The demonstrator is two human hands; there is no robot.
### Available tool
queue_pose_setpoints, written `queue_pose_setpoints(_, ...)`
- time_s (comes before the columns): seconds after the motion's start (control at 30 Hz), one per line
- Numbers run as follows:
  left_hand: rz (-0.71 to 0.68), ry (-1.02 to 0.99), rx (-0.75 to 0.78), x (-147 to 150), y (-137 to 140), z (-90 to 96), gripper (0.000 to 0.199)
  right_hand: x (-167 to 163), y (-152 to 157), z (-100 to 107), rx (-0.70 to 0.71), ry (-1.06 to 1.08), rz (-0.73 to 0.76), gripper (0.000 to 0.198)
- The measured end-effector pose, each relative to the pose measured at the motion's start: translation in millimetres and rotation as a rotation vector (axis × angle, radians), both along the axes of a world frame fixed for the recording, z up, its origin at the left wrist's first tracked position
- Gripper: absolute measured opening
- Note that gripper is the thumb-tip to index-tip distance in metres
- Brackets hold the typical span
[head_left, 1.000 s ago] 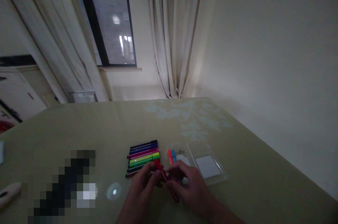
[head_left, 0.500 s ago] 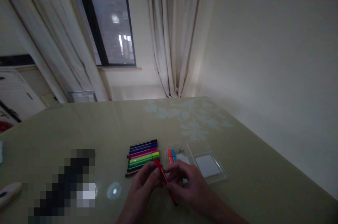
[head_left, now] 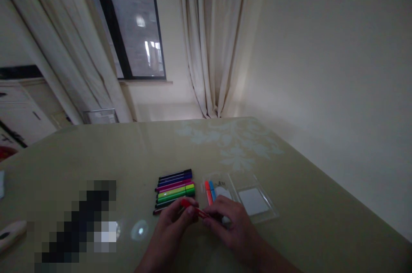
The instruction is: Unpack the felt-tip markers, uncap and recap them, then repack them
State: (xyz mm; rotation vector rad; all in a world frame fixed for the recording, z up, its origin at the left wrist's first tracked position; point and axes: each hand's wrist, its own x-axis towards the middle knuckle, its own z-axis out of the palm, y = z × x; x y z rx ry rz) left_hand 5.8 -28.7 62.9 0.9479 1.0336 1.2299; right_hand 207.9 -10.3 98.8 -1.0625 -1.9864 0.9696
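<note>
A red marker pen is held between both hands, low over the table. My left hand pinches its capped end with thumb and fingers. My right hand grips the other end, which is hidden in the fingers. Just beyond my left hand lies a row of several marker pens in black, blue, pink, yellow and green. Beyond my right hand an open clear plastic case lies flat, with an orange marker and a blue marker in its left half.
The glossy table runs back toward a curtain and a window. A pale wall borders it on the right. A white handle-like object and a dark pixelated patch are at the left.
The red marker has turned from steeply slanted to nearly level, and its lower end is now inside my right hand. Both hands stay on it. The other pens have not moved.
</note>
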Motion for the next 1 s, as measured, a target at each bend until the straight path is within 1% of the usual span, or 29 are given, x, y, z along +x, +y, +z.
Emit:
queue_pose_setpoints(0.23,-0.045,0.011,0.059,-3.4,2.5,3.1,0.030,0.2,-5.0,9.3,-0.029,0.021,0.020,0.016)
queue_pose_setpoints(0.3,-0.048,0.054,0.054,-3.9,3.5,2.9,0.030,2.6,-2.8,12.6,-0.031,0.022,0.011,0.016)
queue_pose_setpoints(0.37,-0.057,0.151,0.078,-3.9,3.4,-0.4,0.036,9.0,4.1,14.8,-0.004,0.025,-0.056,0.018)
queue_pose_setpoints(0.4,-0.065,0.242,0.129,-3.4,2.8,-3.4,0.040,13.5,9.0,15.1,0.013,0.017,-0.112,0.020)
queue_pose_setpoints(0.43,-0.075,0.369,0.217,-2.3,1.7,-7.1,0.044,18.3,14.3,14.7,0.028,0.002,-0.175,0.021)
queue_pose_setpoints(0.5,-0.102,0.708,0.474,1.8,-1.1,-15.9,0.049,27.2,24.3,11.8,0.027,-0.058,-0.283,0.021)
queue_pose_setpoints(0.53,-0.111,0.887,0.618,4.7,-2.6,-20.4,0.052,30.3,28.1,9.5,0.017,-0.092,-0.310,0.020)
queue_pose_setpoints(0.6,-0.113,1.182,0.864,11.1,-4.9,-28.3,0.058,32.5,32.2,4.0,0.004,-0.170,-0.315,0.016)
queue_pose_setpoints(0.67,-0.079,1.364,1.013,16.4,-5.5,-33.6,0.055,30.0,32.2,-1.8,0.010,-0.261,-0.290,0.011)
queue_pose_setpoints(0.77,-0.026,1.489,1.124,19.7,-3.7,-35.6,0.037,23.6,29.7,-8.7,0.033,-0.365,-0.266,0.009)
queue_pose_setpoints(0.8,-0.013,1.508,1.149,19.8,-2.9,-34.9,0.035,22.1,29.2,-10.3,0.037,-0.379,-0.259,0.009)
queue_pose_setpoints(0.9,0.001,1.541,1.203,19.1,-1.5,-31.2,0.035,19.5,28.8,-12.6,0.040,-0.367,-0.261,0.008)
queue_pose_setpoints(1.0,-0.008,1.527,1.230,18.3,-1.3,-28.4,0.036,16.7,27.4,-13.8,0.033,-0.363,-0.277,0.009)
